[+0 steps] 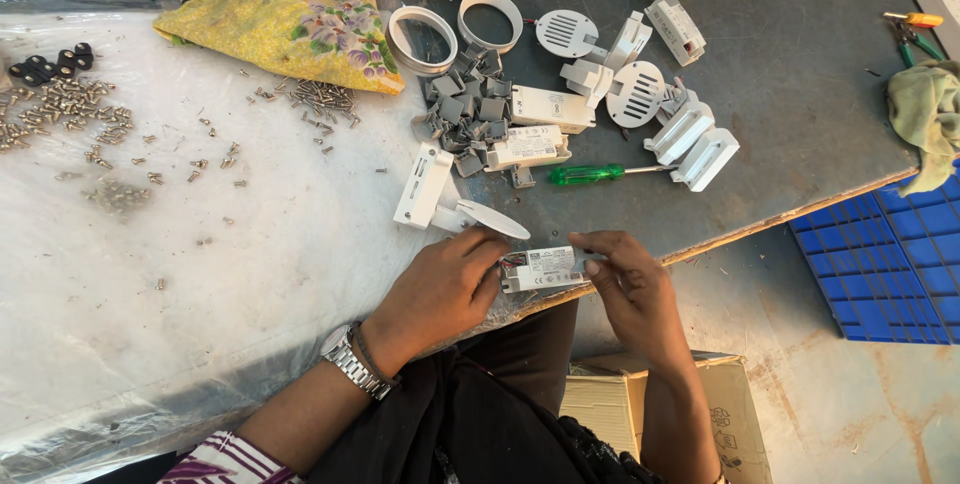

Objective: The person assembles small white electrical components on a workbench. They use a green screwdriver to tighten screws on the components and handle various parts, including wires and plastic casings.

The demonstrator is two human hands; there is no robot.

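Head view: both hands hold one small white rectangular plastic driver box with a printed label point(545, 268) at the near edge of the dark grey work table point(800, 64). The left hand point(440, 289), which has a silver metal wristwatch point(352, 362) on the wrist, pinches the left end of the box, where thin wires come out; its fingers are pressed together on that end. The right hand point(628, 289) pinches the right end of the same box between thumb and fingertips. The box is over the table edge, just in front of the white plastic track adapter with a round disc point(440, 199), which lies on the table just behind the left hand. Behind the box and a little to the right lies a screwdriver with a green transparent handle point(590, 173). Further behind the box there is a heap of small grey plastic clips point(465, 109), then more white driver boxes point(535, 129), white round vented caps point(600, 64) and two white plastic rings point(455, 34). To the left of the box a clear plastic sheet point(200, 274) covers the table, with many small silver screws point(70, 109) scattered far from the box. A yellow flowered cloth point(290, 19) lies at the far side. Right of the table edge is a blue plastic crate point(890, 254), and below the right hand a brown cardboard box point(640, 404).
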